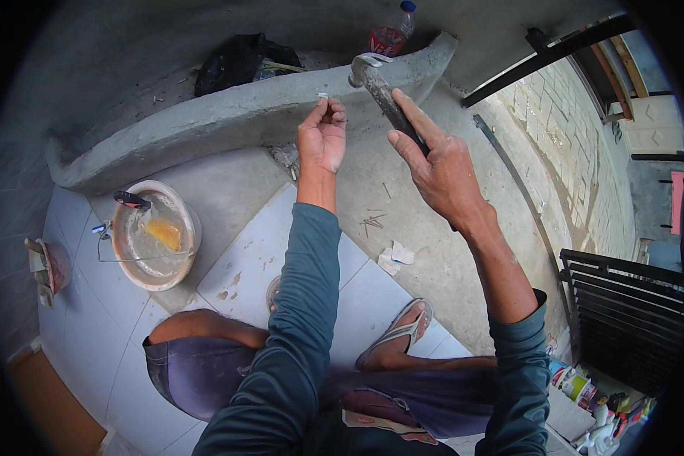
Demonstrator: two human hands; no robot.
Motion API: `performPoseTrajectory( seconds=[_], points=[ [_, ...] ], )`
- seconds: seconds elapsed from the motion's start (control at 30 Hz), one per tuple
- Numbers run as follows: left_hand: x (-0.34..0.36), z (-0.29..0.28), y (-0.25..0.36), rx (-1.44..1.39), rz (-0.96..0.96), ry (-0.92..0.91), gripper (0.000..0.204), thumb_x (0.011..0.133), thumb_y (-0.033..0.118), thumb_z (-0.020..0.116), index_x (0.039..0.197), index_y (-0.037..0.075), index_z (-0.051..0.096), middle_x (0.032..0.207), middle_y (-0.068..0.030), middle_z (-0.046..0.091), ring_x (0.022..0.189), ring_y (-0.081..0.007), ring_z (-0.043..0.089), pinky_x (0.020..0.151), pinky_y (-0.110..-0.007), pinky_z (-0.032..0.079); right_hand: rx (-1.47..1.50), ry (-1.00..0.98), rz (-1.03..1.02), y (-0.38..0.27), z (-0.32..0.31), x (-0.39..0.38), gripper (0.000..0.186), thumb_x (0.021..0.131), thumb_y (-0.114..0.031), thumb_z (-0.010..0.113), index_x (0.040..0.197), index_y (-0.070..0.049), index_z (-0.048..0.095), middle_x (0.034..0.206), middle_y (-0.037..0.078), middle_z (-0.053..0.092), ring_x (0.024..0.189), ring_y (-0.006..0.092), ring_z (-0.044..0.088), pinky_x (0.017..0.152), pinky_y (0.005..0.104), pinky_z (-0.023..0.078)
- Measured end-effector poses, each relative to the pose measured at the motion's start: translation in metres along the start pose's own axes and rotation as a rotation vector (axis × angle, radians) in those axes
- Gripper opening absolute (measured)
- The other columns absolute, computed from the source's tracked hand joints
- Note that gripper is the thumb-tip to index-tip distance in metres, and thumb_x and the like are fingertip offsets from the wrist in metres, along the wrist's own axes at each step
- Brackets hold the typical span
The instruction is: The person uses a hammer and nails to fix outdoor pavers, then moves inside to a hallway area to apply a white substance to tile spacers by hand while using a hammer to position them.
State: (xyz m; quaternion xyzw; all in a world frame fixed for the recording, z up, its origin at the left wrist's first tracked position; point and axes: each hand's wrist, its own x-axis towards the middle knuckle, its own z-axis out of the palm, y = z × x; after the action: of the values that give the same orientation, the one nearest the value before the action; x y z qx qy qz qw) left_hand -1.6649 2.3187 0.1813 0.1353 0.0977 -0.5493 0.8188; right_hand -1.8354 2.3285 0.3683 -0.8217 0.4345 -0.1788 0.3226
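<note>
My left hand [323,133] is at the front of a curved grey concrete ledge [167,133], its fingertips pinched on a small white piece [323,96] too tiny to identify. To its right, my right hand [441,167] grips the dark handle of a claw hammer [384,97]. The hammer's metal head is raised to the right of the pinched piece, apart from it. Several loose nails [371,220] lie on the concrete floor below my hands, near some crumpled white scraps [397,254].
A bucket [125,247] of murky water with a yellow sponge stands left, beside a smaller pail [55,266]. A black bag [220,64] and plastic bottle [387,42] sit behind the ledge. A black slatted gate [615,304] and cluttered containers [585,387] are right. My sandalled foot [403,330] rests below.
</note>
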Motion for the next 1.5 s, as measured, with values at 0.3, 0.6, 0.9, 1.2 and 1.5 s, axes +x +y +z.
performPoseTrajectory(
  seconds=[0.3, 0.6, 0.9, 1.2, 1.5],
  points=[
    [-0.001, -0.001, 0.001, 1.016, 0.671, 0.364, 0.015, 0.090, 0.008, 0.062, 0.097, -0.004, 0.066, 0.088, -0.0114, 0.067, 0.075, -0.0175, 0.062, 0.070, -0.028, 0.050, -0.038, -0.077, -0.028, -0.005, 0.031, 0.014, 0.052, 0.097, -0.016, 0.059, 0.146, -0.007, 0.045, 0.077, 0.031, 0.063, 0.061, 0.0413, 0.057, 0.069, 0.0446, 0.049],
    [0.004, -0.018, -0.002, 1.327, 1.023, 0.343, 0.017, 0.090, 0.009, 0.060, 0.098, -0.004, 0.066, 0.094, -0.0157, 0.067, 0.079, -0.0257, 0.066, 0.072, -0.036, 0.052, 0.026, -0.067, -0.009, -0.010, 0.058, 0.024, 0.052, 0.097, -0.018, 0.059, 0.145, -0.006, 0.045, 0.080, 0.030, 0.065, 0.062, 0.0376, 0.061, 0.069, 0.0435, 0.050],
    [0.006, -0.018, -0.007, 1.423, 1.128, 0.257, 0.013, 0.090, 0.008, 0.058, 0.097, -0.002, 0.064, 0.095, -0.0161, 0.064, 0.081, -0.0308, 0.064, 0.072, -0.040, 0.051, 0.029, -0.009, -0.056, 0.004, 0.077, 0.035, 0.050, 0.097, -0.019, 0.058, 0.144, -0.006, 0.046, 0.091, 0.033, 0.066, 0.078, 0.0459, 0.066, 0.075, 0.0442, 0.051],
    [0.008, -0.025, -0.008, 1.440, 1.154, 0.252, 0.012, 0.090, 0.006, 0.057, 0.097, -0.002, 0.063, 0.096, -0.0173, 0.063, 0.085, -0.0346, 0.063, 0.074, -0.042, 0.051, 0.146, 0.011, 0.128, 0.005, 0.086, 0.034, 0.051, 0.096, -0.029, 0.062, 0.144, -0.015, 0.050, 0.110, 0.021, 0.070, 0.079, 0.0255, 0.066, 0.079, 0.0365, 0.052],
    [0.001, -0.028, -0.006, 1.418, 1.014, 0.304, 0.013, 0.091, 0.007, 0.058, 0.100, -0.003, 0.064, 0.093, -0.0140, 0.064, 0.080, -0.0252, 0.063, 0.071, -0.037, 0.051, 0.176, -0.082, 0.161, -0.008, 0.069, 0.028, 0.055, 0.096, -0.025, 0.058, 0.144, -0.001, 0.046, 0.097, 0.026, 0.068, 0.078, 0.0283, 0.065, 0.077, 0.0379, 0.051]
  ],
)
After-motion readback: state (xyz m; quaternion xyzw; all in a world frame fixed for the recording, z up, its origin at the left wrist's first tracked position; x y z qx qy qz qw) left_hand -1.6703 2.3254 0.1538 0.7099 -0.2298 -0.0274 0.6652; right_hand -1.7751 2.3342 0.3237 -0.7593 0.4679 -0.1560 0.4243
